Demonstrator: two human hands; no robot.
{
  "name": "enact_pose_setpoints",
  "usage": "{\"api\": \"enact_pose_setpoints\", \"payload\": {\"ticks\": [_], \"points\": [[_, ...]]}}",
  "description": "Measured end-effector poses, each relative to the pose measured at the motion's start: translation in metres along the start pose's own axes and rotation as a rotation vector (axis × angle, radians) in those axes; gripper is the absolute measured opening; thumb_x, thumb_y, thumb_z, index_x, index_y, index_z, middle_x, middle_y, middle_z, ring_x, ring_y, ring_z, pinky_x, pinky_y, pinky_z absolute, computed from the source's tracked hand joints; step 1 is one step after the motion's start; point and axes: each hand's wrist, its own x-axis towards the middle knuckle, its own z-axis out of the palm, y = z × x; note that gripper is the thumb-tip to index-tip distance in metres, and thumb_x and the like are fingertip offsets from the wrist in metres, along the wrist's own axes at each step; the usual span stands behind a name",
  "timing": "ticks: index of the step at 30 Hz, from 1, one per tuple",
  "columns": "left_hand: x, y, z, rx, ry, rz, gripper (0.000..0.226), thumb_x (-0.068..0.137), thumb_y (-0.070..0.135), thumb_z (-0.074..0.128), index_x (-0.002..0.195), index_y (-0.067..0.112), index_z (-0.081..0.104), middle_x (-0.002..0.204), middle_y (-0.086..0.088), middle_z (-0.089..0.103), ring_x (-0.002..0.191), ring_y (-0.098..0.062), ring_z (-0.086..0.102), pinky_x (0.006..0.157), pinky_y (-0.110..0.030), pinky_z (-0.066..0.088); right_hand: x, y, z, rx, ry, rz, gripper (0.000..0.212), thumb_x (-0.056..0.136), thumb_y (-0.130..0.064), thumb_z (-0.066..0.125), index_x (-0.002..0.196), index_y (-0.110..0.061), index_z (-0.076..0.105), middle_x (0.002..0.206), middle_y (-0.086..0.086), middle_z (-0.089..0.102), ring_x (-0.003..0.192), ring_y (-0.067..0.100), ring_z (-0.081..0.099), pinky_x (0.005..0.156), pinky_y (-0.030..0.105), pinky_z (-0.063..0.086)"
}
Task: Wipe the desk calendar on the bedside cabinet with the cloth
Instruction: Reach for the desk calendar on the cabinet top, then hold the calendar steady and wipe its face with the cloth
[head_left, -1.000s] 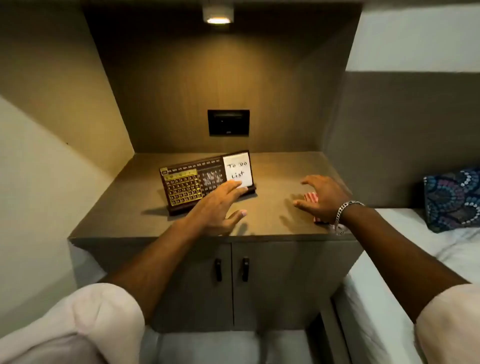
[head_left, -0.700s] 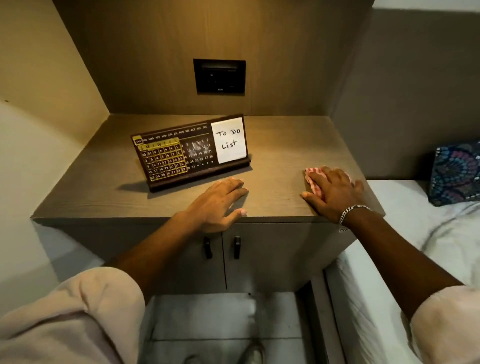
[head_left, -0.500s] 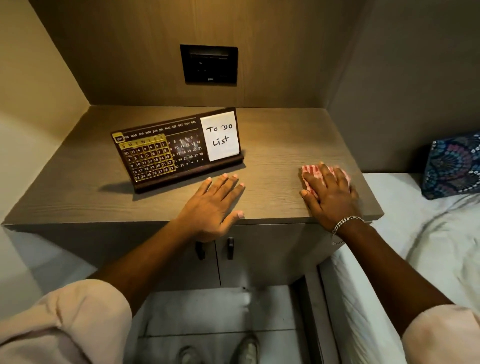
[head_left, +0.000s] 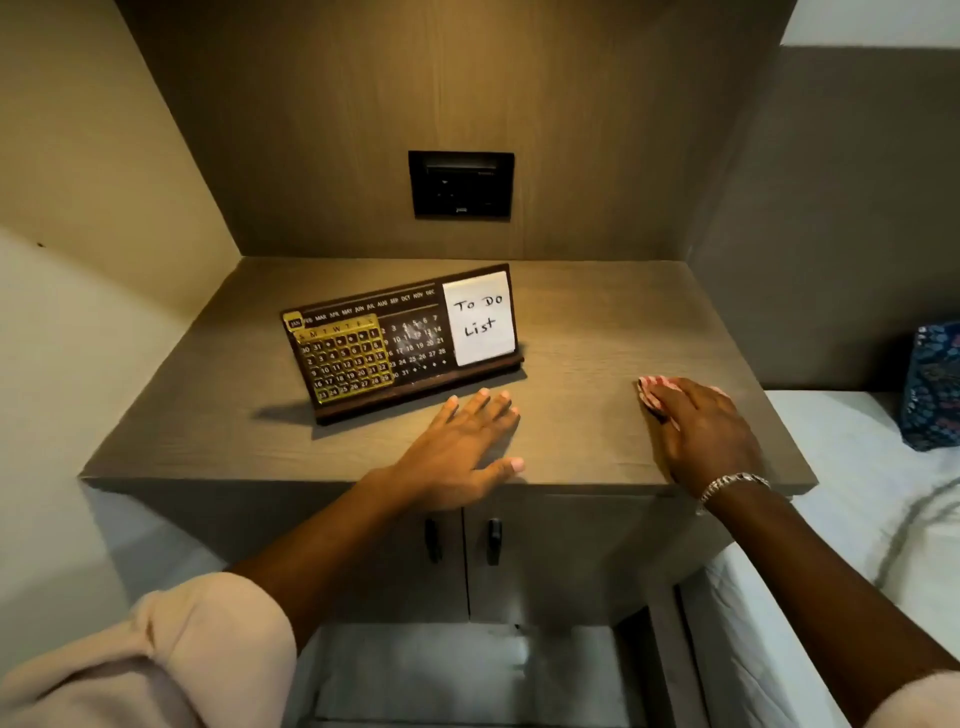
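A dark brown desk calendar (head_left: 395, 348) with a gold date grid and a white "To Do List" note stands tilted on the wooden bedside cabinet (head_left: 582, 322). My left hand (head_left: 462, 447) lies flat on the cabinet top just in front of the calendar's base, fingers apart, holding nothing. My right hand (head_left: 706, 431) rests palm down near the cabinet's right front corner, covering a pink striped cloth (head_left: 652, 388). Only the cloth's far left edge shows past my fingers.
A black socket panel (head_left: 461, 184) is set in the back wall of the wooden alcove. Two cabinet doors with dark handles (head_left: 462, 540) are below the top. A bed with white sheet (head_left: 857, 519) and a patterned pillow (head_left: 932, 384) lies to the right.
My right hand came down onto the cloth and stays pressed on it. My left hand drew back from the calendar to the cabinet top. The camera tilted down, then back up.
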Motion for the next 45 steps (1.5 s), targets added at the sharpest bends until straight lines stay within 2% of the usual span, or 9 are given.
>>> {"api": "enact_pose_setpoints", "payload": {"ticks": [5,9,12,17,24,34,38,41,45], "points": [[-0.015,-0.002,-0.060,-0.279,0.039,0.111,0.070,0.089,0.067,0.035,0.150,0.034,0.022,0.161,0.013,0.016,0.147,0.003,0.001,0.120,-0.038,0.012,-0.016,-0.017,-0.001,0.233,0.093,0.016,0.050,0.089,-0.016,0.059,0.137,-0.020,0.046,0.136,0.012,0.055,0.122,0.032,0.051,0.098,0.049,0.045],[-0.025,-0.023,-0.113,-0.379,0.237,0.252,0.057,0.094,0.046,0.047,0.146,0.023,0.037,0.155,-0.001,0.036,0.146,-0.009,0.024,0.117,-0.042,0.029,-0.016,-0.065,0.000,0.487,0.235,-0.055,0.048,0.089,-0.012,0.059,0.135,-0.020,0.048,0.134,0.005,0.058,0.121,0.020,0.054,0.098,0.040,0.046],[-0.018,-0.058,-0.152,-0.280,0.354,0.316,0.054,0.095,0.029,0.050,0.145,0.011,0.038,0.154,-0.008,0.036,0.148,-0.018,0.023,0.119,-0.048,0.022,-0.013,-0.115,-0.002,0.705,0.336,-0.087,0.043,0.091,-0.015,0.054,0.134,-0.021,0.051,0.130,-0.003,0.059,0.118,0.007,0.055,0.097,0.025,0.046],[0.013,-0.116,-0.185,0.029,0.059,0.360,0.067,0.096,0.042,0.036,0.153,0.019,0.011,0.163,-0.001,0.004,0.150,-0.010,-0.008,0.122,-0.042,0.000,-0.006,-0.190,0.011,1.174,0.310,0.133,0.039,0.091,-0.008,0.056,0.129,-0.013,0.055,0.121,-0.004,0.064,0.109,0.007,0.063,0.086,0.021,0.052],[0.040,-0.150,-0.178,0.196,-0.204,0.528,0.089,0.086,0.071,0.022,0.152,0.022,-0.012,0.162,0.001,-0.018,0.146,-0.005,-0.021,0.120,-0.034,-0.008,0.003,-0.244,0.031,1.455,0.319,0.376,0.035,0.092,-0.007,0.054,0.126,-0.009,0.057,0.114,0.001,0.068,0.100,0.012,0.067,0.074,0.022,0.056],[0.052,-0.151,-0.172,0.187,-0.200,0.597,0.082,0.090,0.061,0.024,0.150,0.021,-0.015,0.161,0.000,-0.021,0.145,-0.006,-0.023,0.118,-0.030,-0.014,0.018,-0.276,0.031,1.411,0.461,0.406,0.034,0.093,-0.010,0.054,0.127,-0.012,0.056,0.118,0.000,0.065,0.105,0.010,0.065,0.074,0.019,0.054],[0.052,-0.150,-0.173,0.188,-0.190,0.597,0.081,0.092,0.058,0.025,0.151,0.021,-0.015,0.161,-0.001,-0.021,0.146,-0.006,-0.022,0.119,-0.032,-0.013,0.026,-0.285,0.034,1.051,0.466,0.394,0.035,0.093,-0.016,0.056,0.128,-0.019,0.057,0.114,-0.007,0.067,0.101,0.002,0.064,0.076,0.021,0.055],[0.052,-0.149,-0.171,0.144,-0.190,0.608,0.081,0.091,0.060,0.023,0.151,0.021,-0.013,0.162,-0.001,-0.019,0.146,-0.006,-0.021,0.118,-0.031,-0.012,0.029,-0.301,0.040,0.764,0.470,0.388,0.037,0.091,-0.021,0.055,0.128,-0.021,0.058,0.117,0.001,0.069,0.101,0.012,0.066,0.084,0.030,0.055],[0.052,-0.149,-0.171,0.102,-0.216,0.591,0.086,0.086,0.071,0.016,0.152,0.023,-0.012,0.162,0.001,-0.020,0.146,-0.005,-0.021,0.119,-0.033,-0.011,0.024,-0.315,0.043,0.768,0.420,0.397,0.039,0.089,-0.028,0.054,0.128,-0.024,0.059,0.109,0.004,0.073,0.090,0.018,0.069,0.078,0.038,0.057]]}}
